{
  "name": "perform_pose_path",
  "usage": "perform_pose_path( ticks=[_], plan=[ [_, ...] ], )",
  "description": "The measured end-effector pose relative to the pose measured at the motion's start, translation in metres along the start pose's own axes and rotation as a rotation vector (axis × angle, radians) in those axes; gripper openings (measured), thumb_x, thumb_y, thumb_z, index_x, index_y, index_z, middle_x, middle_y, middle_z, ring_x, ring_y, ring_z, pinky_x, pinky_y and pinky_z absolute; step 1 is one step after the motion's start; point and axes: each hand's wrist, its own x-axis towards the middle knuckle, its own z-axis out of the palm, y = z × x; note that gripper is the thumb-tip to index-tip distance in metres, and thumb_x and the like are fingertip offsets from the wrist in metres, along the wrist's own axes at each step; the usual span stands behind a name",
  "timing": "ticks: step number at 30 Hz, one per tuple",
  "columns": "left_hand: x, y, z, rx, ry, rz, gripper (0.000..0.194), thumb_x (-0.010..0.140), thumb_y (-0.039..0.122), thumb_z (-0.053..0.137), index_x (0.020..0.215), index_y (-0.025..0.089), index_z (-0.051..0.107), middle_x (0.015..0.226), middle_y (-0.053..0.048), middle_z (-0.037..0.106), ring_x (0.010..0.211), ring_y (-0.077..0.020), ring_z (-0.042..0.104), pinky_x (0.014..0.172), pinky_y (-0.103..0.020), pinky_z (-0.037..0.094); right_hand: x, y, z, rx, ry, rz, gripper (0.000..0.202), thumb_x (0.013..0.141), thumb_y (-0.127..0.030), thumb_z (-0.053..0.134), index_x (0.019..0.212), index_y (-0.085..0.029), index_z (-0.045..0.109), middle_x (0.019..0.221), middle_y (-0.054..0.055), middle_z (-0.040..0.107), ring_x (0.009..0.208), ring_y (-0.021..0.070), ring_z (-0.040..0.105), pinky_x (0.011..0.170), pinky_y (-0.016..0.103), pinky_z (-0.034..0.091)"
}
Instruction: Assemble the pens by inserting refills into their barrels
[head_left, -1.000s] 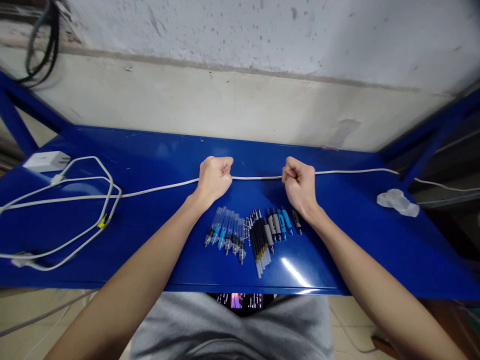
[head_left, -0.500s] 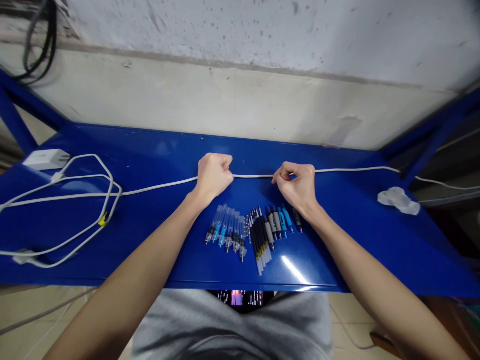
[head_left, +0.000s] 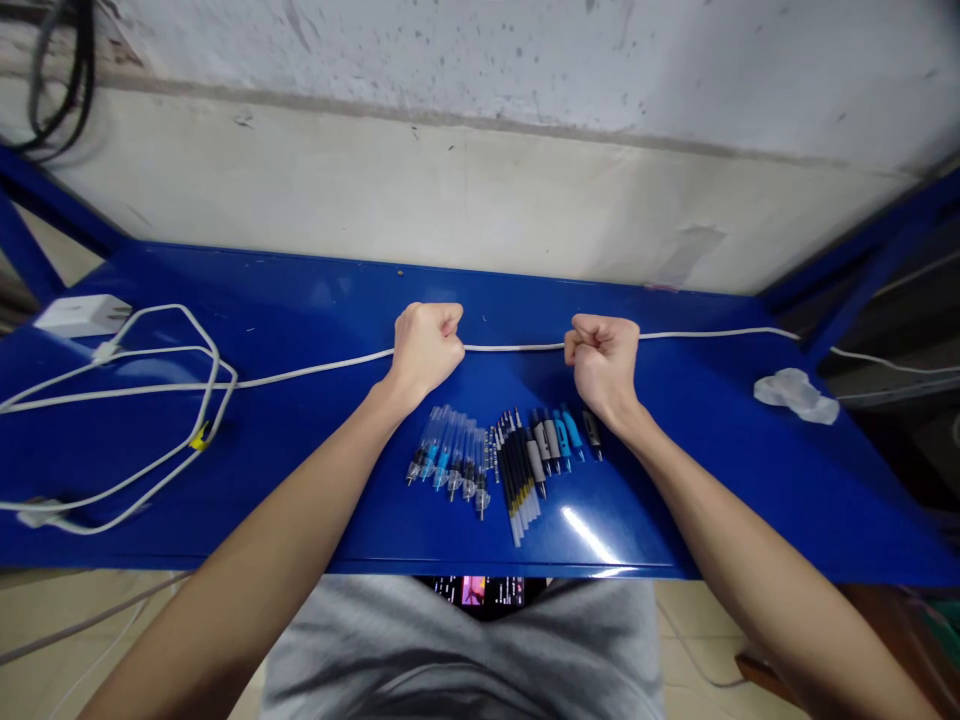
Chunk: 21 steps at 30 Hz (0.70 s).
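With left hand and right hand curled into fists, note one white cable part-hidden by both, axis 9-to-3 o'clock, hold on it not discernible; locate six clear barrels at 6 o'clock from left hand, six pen grips at 7 o'clock from right hand; between, perhaps six overlapping refills
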Motion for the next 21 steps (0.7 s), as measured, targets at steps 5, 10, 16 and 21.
perform_pose_path(
  ticks=[5, 10, 16, 21],
  plan=[
    [-0.0002, 0.0007, 0.0002, 0.010, -0.005, 0.009, 0.034, 0.050, 0.002, 0.044, 0.058, 0.021, 0.017, 0.053, 0.004, 0.017, 0.053, -0.0112, 0.015, 0.056, -0.033, 0.015, 0.0015, -0.0016, -0.0020, -0.026, -0.029, -0.034, 0.025, 0.050, -0.015, 0.034, 0.060, -0.026, 0.014, 0.059, -0.004, 0.012, 0.045, 0.0089, 0.021, 0.048, 0.029, 0.013],
    [-0.0006, 0.0008, 0.0002, 0.017, -0.010, 0.008, 0.034, 0.050, 0.002, 0.045, 0.058, 0.021, 0.017, 0.052, 0.004, 0.018, 0.053, -0.0114, 0.015, 0.057, -0.033, 0.016, 0.0000, 0.0004, -0.0022, -0.098, -0.067, -0.045, 0.029, 0.051, -0.012, 0.035, 0.062, -0.026, 0.012, 0.060, -0.004, 0.011, 0.048, 0.0091, 0.018, 0.050, 0.030, 0.012],
    [-0.0008, 0.0028, -0.0010, 0.020, -0.018, 0.009, 0.032, 0.051, 0.003, 0.044, 0.058, 0.021, 0.018, 0.052, 0.004, 0.018, 0.053, -0.0115, 0.015, 0.057, -0.033, 0.015, -0.0007, 0.0028, -0.0003, -0.046, -0.073, -0.073, 0.028, 0.051, -0.011, 0.034, 0.063, -0.025, 0.013, 0.061, -0.004, 0.011, 0.050, 0.0085, 0.016, 0.051, 0.030, 0.010],
    [-0.0007, 0.0035, -0.0011, 0.028, -0.019, 0.017, 0.034, 0.051, 0.002, 0.044, 0.059, 0.021, 0.017, 0.053, 0.005, 0.017, 0.053, -0.0112, 0.015, 0.056, -0.033, 0.015, -0.0008, 0.0069, 0.0002, 0.003, -0.032, -0.067, 0.026, 0.052, -0.011, 0.034, 0.062, -0.025, 0.014, 0.062, -0.005, 0.010, 0.049, 0.0080, 0.018, 0.051, 0.029, 0.010]
  ],
)
